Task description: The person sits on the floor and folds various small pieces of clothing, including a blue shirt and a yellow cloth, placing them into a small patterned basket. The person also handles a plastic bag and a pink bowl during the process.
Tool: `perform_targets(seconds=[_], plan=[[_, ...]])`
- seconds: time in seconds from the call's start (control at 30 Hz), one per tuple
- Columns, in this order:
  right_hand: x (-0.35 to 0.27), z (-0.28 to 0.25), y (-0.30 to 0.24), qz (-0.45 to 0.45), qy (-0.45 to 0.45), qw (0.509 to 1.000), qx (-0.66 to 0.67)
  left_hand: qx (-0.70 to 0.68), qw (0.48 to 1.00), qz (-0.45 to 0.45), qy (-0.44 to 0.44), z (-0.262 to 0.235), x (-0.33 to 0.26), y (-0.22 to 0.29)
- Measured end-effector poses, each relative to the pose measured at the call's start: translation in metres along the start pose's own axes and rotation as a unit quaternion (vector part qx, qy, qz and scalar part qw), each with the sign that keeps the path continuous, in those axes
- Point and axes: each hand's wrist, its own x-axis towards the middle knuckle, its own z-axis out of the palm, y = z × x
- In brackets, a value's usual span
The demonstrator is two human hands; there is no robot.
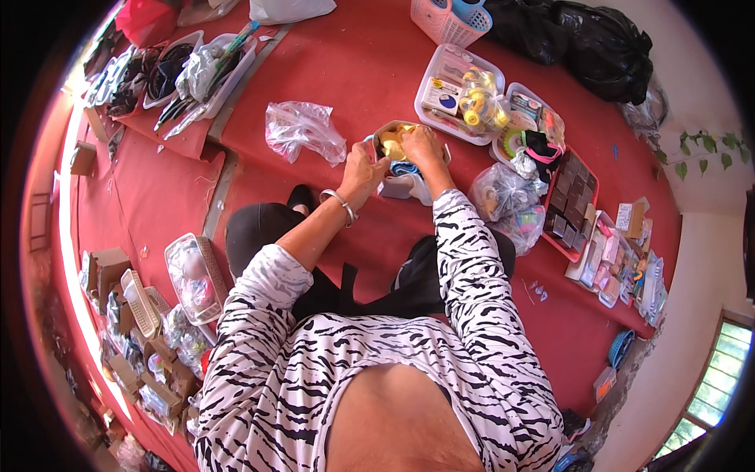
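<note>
In front of my crossed legs stands a small box [379, 130] with yellow pieces [391, 145] in it. My left hand [364, 170] is closed on the box's near left side, a metal bangle on its wrist. From the right, my right hand [423, 148] dips into the box, fingers closed at the yellow pieces; its fingertips are partly hidden. Just below the hands sits a white tub [406, 187] with blue and white folded items. Left of the box lies a crumpled clear plastic bag [303, 130].
A clear bin [425, 104] with boxes and yellow rollers stands ahead right, beside a second full bin [515, 98]. Stuffed clear bags [503, 193] and a red tray [580, 165] of dark blocks lie to the right. Baskets [194, 277] and cartons crowd the left.
</note>
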Motion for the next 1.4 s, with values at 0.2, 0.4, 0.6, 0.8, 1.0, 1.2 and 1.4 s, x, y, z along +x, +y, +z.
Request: perform_targets(seconds=[0.2, 0.4, 0.6, 0.8, 1.0, 1.2, 1.4], plan=[[-0.002, -0.005, -0.006, -0.012, -0.032, 0.999, -0.020, 0.070, 0.994, 0.078, 0.018, 0.016, 0.004, -0.022], [-0.017, -0.033, -0.012, -0.014, -0.023, 0.999, 0.044, 0.010, 0.998, 0.039, -0.052, 0.012, 0.006, -0.026], [-0.015, -0.044, 0.001, -0.023, -0.052, 0.996, 0.062, 0.033, 0.995, 0.069, -0.058, 0.010, 0.004, -0.022], [-0.014, -0.025, 0.006, -0.006, 0.005, 0.997, 0.082, 0.055, 0.991, 0.075, -0.101, 0.000, -0.011, 0.006], [-0.008, -0.043, 0.008, -0.024, 0.103, 0.964, 0.245, 0.037, 0.988, 0.065, -0.132, -0.010, -0.011, 0.001], [-0.008, -0.095, 0.034, 0.020, 0.017, 0.845, 0.535, 0.040, 0.988, 0.055, -0.139, -0.010, -0.015, 0.007], [-0.017, -0.127, 0.049, 0.026, -0.003, 0.726, 0.687, 0.082, 0.987, 0.063, -0.121, -0.008, -0.008, 0.004]])
